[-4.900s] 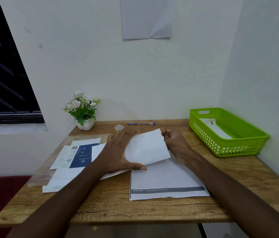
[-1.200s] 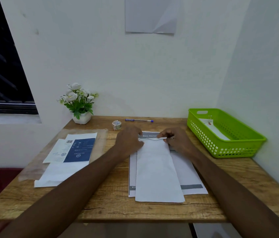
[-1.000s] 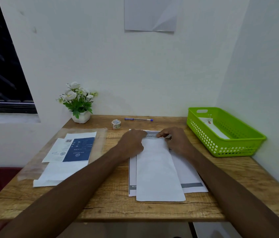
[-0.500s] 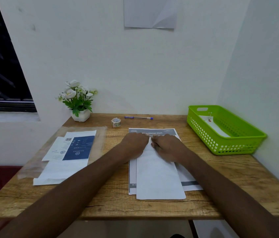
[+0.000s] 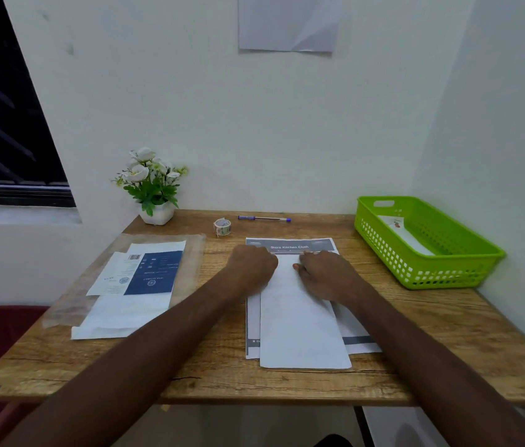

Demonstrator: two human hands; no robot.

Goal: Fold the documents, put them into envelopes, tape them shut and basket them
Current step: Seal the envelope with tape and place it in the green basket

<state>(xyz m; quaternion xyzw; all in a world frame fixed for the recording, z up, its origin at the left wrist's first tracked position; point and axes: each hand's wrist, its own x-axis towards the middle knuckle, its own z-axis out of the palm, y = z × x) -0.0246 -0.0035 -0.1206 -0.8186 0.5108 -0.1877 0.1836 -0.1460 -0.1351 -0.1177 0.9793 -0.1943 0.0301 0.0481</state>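
My left hand (image 5: 252,265), fingers curled under, and my flatter right hand (image 5: 325,272) both press the smooth, narrow folded sheet (image 5: 300,327) onto the grainy wooden counter (image 5: 448,333), gripping nothing.

The bench (image 5: 448,333) carries one green basket (image 5: 467,269), one tape roll (image 5: 222,226), one pen (image 5: 264,218), one flower pot (image 5: 157,213), and two hands.

Both forearms are bare, no sleeves, and the hands ungloved
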